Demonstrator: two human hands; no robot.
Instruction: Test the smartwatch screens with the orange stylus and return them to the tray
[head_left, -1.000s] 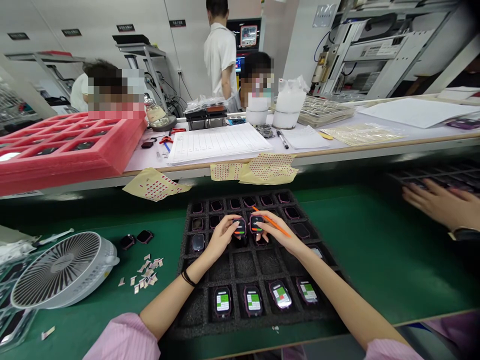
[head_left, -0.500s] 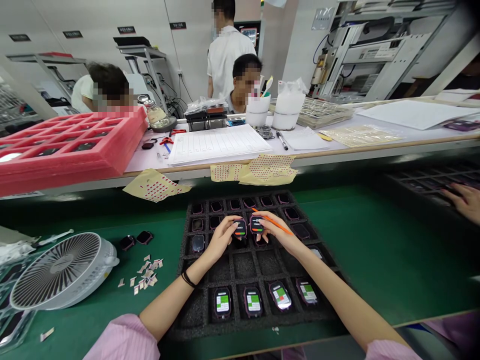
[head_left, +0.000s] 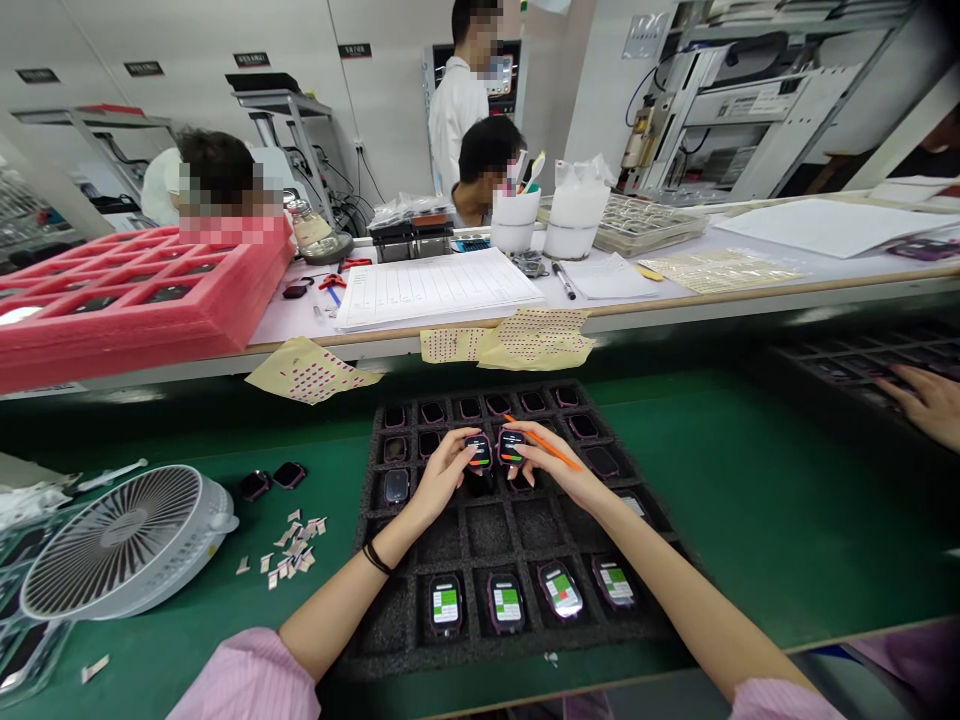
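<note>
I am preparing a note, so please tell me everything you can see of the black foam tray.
The black foam tray looks rough-grained, with thin walls dividing it into pockets. It lies flat on the green work surface. Four watches with lit screens sit in its near row; dark-screened watches sit farther away. The left hand and right hand, each holding a watch, are over its far half, and the forearms hide parts of it.

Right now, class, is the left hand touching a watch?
Touching: the head view shows the left hand holding a lit watch, with the thumb over its screen edge.
</note>
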